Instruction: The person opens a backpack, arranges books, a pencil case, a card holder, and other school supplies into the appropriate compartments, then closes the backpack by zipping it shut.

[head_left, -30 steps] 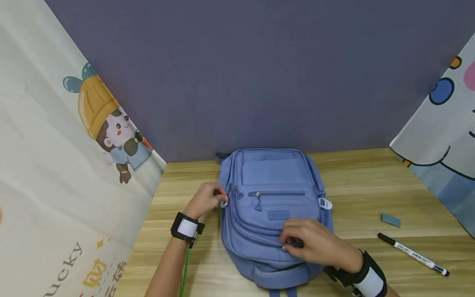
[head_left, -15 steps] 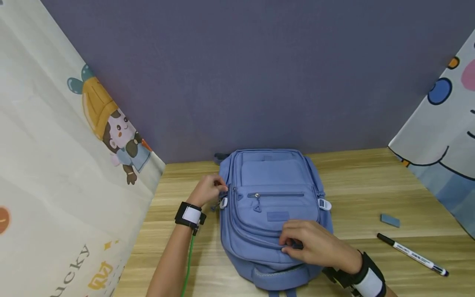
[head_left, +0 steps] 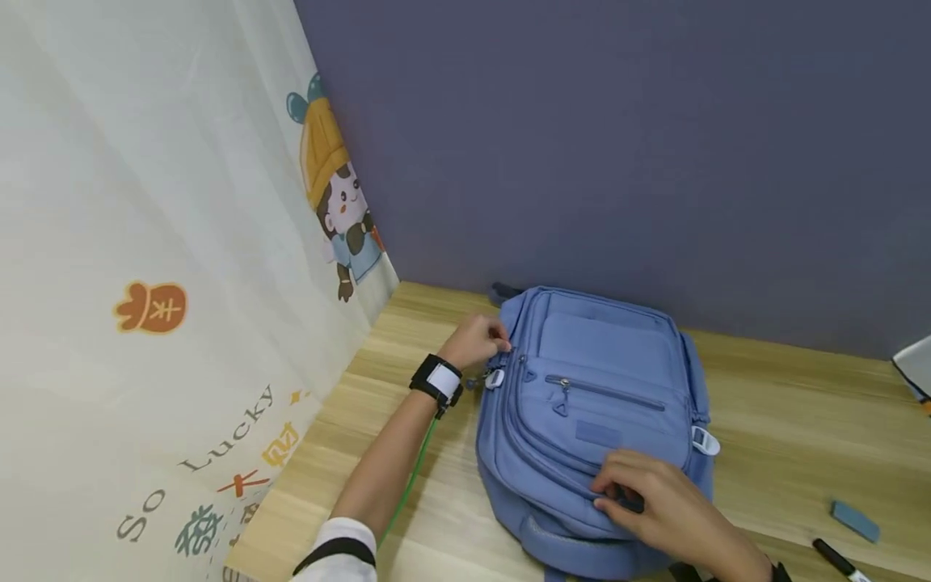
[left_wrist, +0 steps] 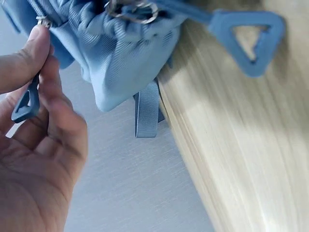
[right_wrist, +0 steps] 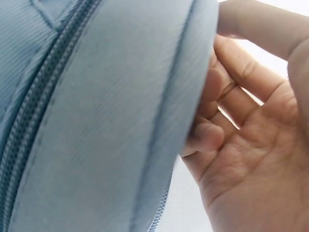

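Note:
A blue backpack [head_left: 607,339] lies on the table with its zipped front pockets facing up. At its left side, my left hand [head_left: 476,341] pinches a zipper pull [left_wrist: 28,102] between thumb and fingers; the metal slider [left_wrist: 44,21] shows just above the thumb in the left wrist view. Farther down the bag, my right hand [head_left: 650,497] grips the fabric near the curved front zipper. The right wrist view has the right fingers [right_wrist: 207,135] curled against the edge of a fabric panel [right_wrist: 125,106], their tips partly hidden.
A blue-grey eraser-like block [head_left: 854,520] and a black-capped marker [head_left: 835,558] lie right of the bag on the wooden table [head_left: 785,404]. A dark wall [head_left: 618,145] stands behind; a printed curtain [head_left: 182,202] hangs at left. White buckles flank the bag.
The head view has swung left, so everything sits farther right. My left hand has slid up along the bag's left side with the zipper pull. The right hand keeps its hold.

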